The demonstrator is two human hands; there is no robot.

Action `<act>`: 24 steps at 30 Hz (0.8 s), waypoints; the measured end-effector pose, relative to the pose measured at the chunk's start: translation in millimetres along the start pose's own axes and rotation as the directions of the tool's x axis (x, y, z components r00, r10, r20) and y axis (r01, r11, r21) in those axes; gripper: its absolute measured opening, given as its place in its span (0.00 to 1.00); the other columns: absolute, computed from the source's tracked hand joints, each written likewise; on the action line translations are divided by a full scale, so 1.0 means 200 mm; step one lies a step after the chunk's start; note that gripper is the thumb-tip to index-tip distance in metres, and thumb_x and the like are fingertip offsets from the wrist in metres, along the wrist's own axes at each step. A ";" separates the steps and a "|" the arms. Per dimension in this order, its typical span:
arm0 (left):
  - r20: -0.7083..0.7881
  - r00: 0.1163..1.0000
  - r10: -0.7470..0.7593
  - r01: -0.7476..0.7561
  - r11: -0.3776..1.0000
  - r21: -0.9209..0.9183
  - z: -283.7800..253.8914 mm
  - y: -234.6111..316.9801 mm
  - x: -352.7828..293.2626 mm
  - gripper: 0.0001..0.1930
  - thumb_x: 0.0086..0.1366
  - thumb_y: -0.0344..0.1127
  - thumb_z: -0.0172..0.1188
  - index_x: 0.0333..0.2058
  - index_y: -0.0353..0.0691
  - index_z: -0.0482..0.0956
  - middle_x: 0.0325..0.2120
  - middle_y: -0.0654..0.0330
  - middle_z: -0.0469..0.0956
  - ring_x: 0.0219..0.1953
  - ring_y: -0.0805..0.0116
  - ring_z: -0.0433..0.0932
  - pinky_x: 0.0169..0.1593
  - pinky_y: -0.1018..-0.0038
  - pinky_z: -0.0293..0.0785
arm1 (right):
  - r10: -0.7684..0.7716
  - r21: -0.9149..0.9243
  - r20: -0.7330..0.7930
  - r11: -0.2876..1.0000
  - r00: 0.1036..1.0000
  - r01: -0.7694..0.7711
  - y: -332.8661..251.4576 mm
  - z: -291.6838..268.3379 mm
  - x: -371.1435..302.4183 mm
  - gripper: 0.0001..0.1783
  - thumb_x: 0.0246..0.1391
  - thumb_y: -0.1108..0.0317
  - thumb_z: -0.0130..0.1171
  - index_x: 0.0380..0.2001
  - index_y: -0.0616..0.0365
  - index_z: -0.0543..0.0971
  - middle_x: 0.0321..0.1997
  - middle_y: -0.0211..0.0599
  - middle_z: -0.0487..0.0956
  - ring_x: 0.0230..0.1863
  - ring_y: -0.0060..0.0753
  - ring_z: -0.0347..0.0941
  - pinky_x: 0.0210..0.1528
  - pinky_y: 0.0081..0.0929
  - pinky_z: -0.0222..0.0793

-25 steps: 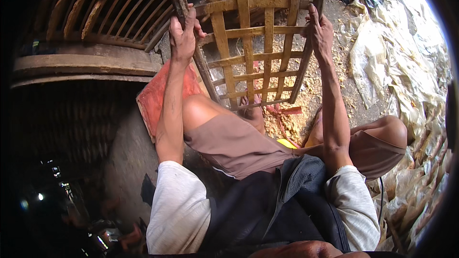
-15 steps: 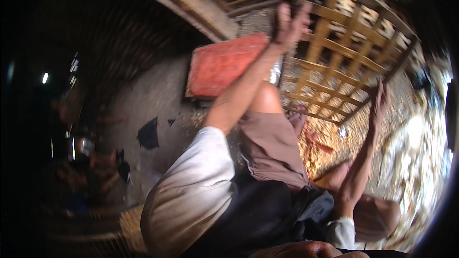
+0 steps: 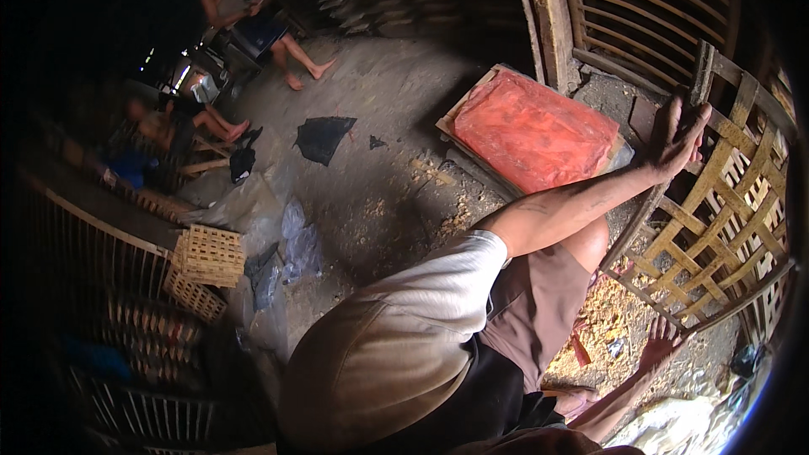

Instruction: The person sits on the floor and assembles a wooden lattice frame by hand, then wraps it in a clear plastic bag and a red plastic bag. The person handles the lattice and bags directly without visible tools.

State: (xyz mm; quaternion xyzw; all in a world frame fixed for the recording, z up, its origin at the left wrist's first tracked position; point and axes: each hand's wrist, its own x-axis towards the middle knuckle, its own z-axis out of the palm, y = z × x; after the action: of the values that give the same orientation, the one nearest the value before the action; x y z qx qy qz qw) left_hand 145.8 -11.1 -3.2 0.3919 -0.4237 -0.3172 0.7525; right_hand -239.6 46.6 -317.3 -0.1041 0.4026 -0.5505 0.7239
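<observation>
A woven bamboo rack (image 3: 716, 202) with a wooden frame is tilted up at the right, between my two hands. My left hand (image 3: 677, 141) is at its upper left side, with the fingers against the frame bar near the corner. At the lower corner, my right hand (image 3: 660, 344) supports the frame edge with fingers extended; part of its grip is hard to see. Next to my left forearm lies a flat red plastic-covered block (image 3: 535, 131) on a wooden board.
Yellowish shavings or crumbs (image 3: 602, 329) cover the ground under the rack. A slatted wooden panel (image 3: 649, 13) stands at the back right. Two people sit at the far left. Plastic sheets (image 3: 253, 211), woven trays (image 3: 211, 254) and a black scrap (image 3: 324, 138) lie to the left.
The view has swung left, so the rack and both hands sit farther right in the picture. The rack has turned and tilted; both hands stay at its frame.
</observation>
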 end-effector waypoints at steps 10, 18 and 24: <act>-0.341 0.940 0.024 -0.053 0.996 -0.076 -0.41 0.00 0.09 0.25 0.71 0.63 0.60 0.43 0.45 0.70 0.21 0.67 0.71 0.18 0.76 0.73 0.22 0.76 0.75 | -0.145 -0.025 0.145 0.988 0.979 0.150 -0.13 0.55 -0.09 0.51 0.65 0.41 0.59 0.79 0.54 0.50 0.74 0.65 0.63 0.76 0.59 0.61 0.78 0.60 0.54; -0.813 0.490 -0.313 0.146 0.950 -0.277 -1.32 -0.58 -0.42 0.31 0.68 0.73 0.51 0.40 0.48 0.67 0.28 0.69 0.64 0.27 0.73 0.64 0.35 0.71 0.69 | -0.005 -0.307 0.176 0.950 0.984 0.060 0.11 0.53 -0.04 0.40 0.68 0.43 0.55 0.73 0.56 0.61 0.69 0.50 0.68 0.68 0.46 0.66 0.71 0.49 0.63; -0.912 0.252 -0.325 0.191 0.940 -0.282 -1.85 -0.83 -0.76 0.27 0.69 0.69 0.54 0.36 0.47 0.70 0.24 0.69 0.65 0.22 0.75 0.64 0.26 0.73 0.64 | 0.210 -0.393 0.243 0.914 0.947 -0.102 0.37 0.62 0.17 0.44 0.68 0.45 0.56 0.77 0.55 0.55 0.72 0.47 0.64 0.68 0.49 0.67 0.72 0.49 0.63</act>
State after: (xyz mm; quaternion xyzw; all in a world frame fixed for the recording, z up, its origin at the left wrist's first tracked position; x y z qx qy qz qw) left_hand 383.2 148.9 -327.2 0.5228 0.1912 -0.1662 0.8140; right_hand -98.8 7.2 -295.8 -0.2847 0.4009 -0.3827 0.7822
